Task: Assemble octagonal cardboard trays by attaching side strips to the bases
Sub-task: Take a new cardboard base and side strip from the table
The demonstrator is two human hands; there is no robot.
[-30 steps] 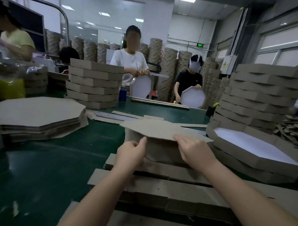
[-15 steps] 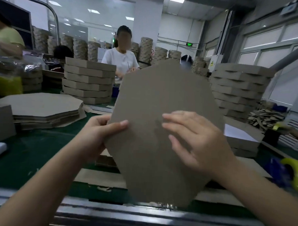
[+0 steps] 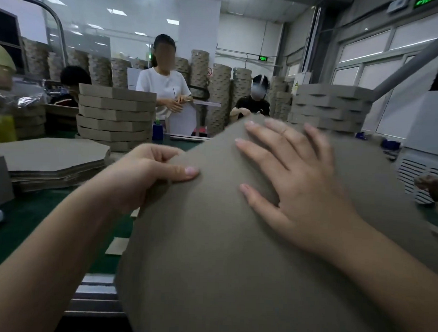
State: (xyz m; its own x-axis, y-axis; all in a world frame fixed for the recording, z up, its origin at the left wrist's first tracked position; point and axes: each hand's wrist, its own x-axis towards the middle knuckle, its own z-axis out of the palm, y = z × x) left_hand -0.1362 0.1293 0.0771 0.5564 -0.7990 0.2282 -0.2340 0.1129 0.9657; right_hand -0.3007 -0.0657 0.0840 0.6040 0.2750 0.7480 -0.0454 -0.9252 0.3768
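With your left hand (image 3: 148, 173) pinching the cardboard base (image 3: 222, 253) and right hand (image 3: 294, 183) spread flat, it may buckle beneath those fingers.

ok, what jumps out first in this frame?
A big cardboard base fills the centre and lower right, close to the camera. The left hand pinches its left edge and the right hand lies flat on its face. Flat bases are piled at left on the green table, with a tray stack behind them.
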